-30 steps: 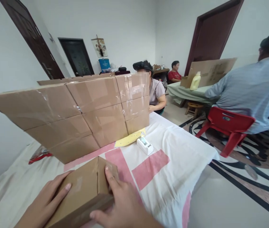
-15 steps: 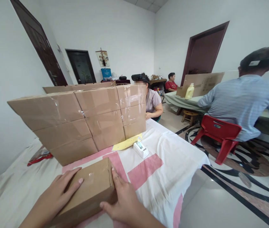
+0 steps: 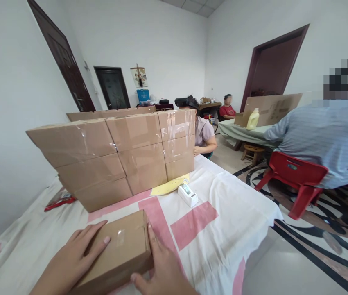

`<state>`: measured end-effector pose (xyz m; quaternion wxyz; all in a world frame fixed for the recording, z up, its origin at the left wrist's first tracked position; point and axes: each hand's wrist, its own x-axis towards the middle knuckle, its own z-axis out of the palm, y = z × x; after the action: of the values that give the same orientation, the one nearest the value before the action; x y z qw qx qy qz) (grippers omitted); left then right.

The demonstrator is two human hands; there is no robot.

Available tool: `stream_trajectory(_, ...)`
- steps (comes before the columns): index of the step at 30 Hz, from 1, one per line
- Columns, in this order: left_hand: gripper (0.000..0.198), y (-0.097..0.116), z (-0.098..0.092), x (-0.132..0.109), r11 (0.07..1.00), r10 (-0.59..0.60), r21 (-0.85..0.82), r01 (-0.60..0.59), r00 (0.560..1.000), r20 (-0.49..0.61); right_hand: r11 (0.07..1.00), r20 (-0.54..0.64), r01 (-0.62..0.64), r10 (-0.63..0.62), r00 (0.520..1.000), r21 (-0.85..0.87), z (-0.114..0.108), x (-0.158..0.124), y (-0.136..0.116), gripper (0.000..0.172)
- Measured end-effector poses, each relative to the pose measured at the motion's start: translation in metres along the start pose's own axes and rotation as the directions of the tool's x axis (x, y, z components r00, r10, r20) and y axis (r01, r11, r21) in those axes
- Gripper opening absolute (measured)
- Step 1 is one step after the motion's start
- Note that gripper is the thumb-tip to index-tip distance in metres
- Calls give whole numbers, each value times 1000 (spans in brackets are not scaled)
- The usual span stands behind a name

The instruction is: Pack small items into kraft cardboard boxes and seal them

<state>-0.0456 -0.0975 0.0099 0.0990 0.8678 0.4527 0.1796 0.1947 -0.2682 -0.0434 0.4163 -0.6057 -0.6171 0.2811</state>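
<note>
A small taped cardboard box (image 3: 121, 250) lies flat on the cloth-covered table (image 3: 229, 205) right in front of me. My left hand (image 3: 75, 256) rests on its left top, fingers stretched out flat. My right hand (image 3: 161, 266) presses against the box's right side, fingers along the edge and thumb at the near corner. Both hands clasp the box between them. Behind it stands a wall of stacked taped cartons (image 3: 121, 151), three high.
A white tape dispenser (image 3: 188, 194) and a yellow strip (image 3: 169, 186) lie by the stack. A red packet (image 3: 60, 200) sits at the left. A person sits behind the cartons, another on a red chair (image 3: 297, 176) at the right, a third farther back.
The box has been laid flat onto the table and shifted slightly right. My view has risen and swung a little, so the stack sits more to the right.
</note>
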Motion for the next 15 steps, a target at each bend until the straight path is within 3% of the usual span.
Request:
stream_trajectory(4, 55, -5, -2, -3, 1000, 8, -12, -8, 999, -37, 1000, -4, -9, 9, 1000, -6, -12, 10, 2, 122)
stream_trajectory(9, 53, -10, -3, -6, 996, 77, -44, -79, 997, -29, 995, 206, 83, -94, 974, 59, -26, 35, 1, 149)
stream_trajectory(12, 55, -13, -6, -7, 993, 79, -82, -81, 996, -28, 986, 242, 129, -151, 959, 106, -20, 41, -1, 155)
stream_trajectory(15, 58, -19, -8, -15, 977, 39, -201, -72, 986, -165, 977, 186, 148, -176, 967, 156, -12, 34, 1, 158)
